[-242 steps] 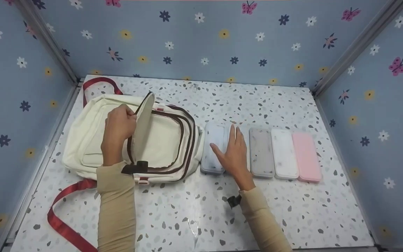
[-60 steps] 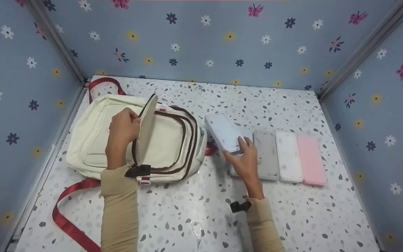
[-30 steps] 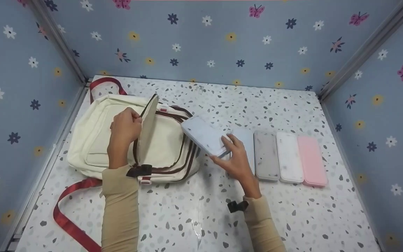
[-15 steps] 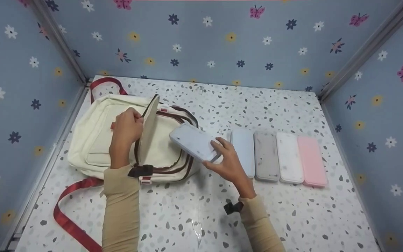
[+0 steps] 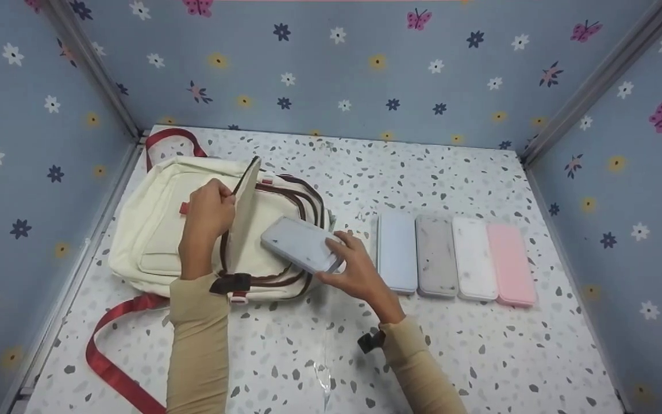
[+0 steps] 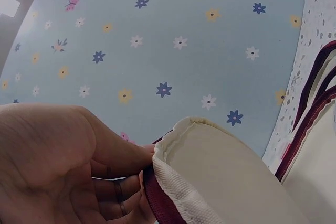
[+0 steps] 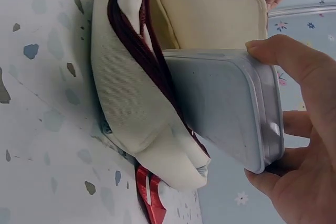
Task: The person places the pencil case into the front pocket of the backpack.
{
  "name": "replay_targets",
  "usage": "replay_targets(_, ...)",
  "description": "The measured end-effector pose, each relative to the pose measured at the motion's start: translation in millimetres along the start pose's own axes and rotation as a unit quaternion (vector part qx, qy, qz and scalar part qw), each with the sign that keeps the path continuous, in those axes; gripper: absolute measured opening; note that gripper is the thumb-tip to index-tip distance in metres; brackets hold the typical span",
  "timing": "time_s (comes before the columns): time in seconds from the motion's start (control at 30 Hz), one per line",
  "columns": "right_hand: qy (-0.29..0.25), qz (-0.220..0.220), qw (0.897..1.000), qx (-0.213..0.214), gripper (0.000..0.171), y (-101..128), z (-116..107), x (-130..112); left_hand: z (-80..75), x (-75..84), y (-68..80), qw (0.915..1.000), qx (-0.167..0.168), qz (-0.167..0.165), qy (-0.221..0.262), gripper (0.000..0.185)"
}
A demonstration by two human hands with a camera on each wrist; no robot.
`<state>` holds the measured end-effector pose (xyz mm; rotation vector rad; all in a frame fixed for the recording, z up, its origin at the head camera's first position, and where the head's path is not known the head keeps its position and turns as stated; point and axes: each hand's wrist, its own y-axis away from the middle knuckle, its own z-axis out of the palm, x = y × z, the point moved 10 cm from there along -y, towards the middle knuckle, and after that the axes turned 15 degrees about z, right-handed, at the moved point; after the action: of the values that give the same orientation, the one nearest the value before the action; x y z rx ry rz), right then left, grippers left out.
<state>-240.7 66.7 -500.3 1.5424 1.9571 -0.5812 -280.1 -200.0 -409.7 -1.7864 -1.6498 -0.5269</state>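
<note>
Right hand (image 5: 357,275) grips one end of a pale blue case (image 5: 301,244), tilted over the open backpack (image 5: 153,230). Left hand (image 5: 209,211) pinches the raised flap (image 5: 243,213), holding it upright. Farther right on the table (image 5: 423,356), four cases (image 5: 454,256) lie side by side.

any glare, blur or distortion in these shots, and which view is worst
Head view: sharp, evenly lit, a glare streak on the table, walls bowed by the wide lens. Left wrist view is worst: the left hand is a close, soft mass. Right wrist view: turned sideways, the case fairly clear, the right hand soft.
</note>
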Motion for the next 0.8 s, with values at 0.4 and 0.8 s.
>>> replay_targets(0.4, 0.018, -0.021, 1.0, -0.004, 0.07, -12, 4, 1, 1.7, -1.1, -0.8, 1.0, -0.003, -0.006, -0.004, 0.016)
replay_targets(0.8, -0.075, -0.005, 0.997, -0.013, 0.071, -21, 1, 6, 0.3, -0.5, -0.2, 0.9999, 0.005, 0.007, -0.008, 0.017)
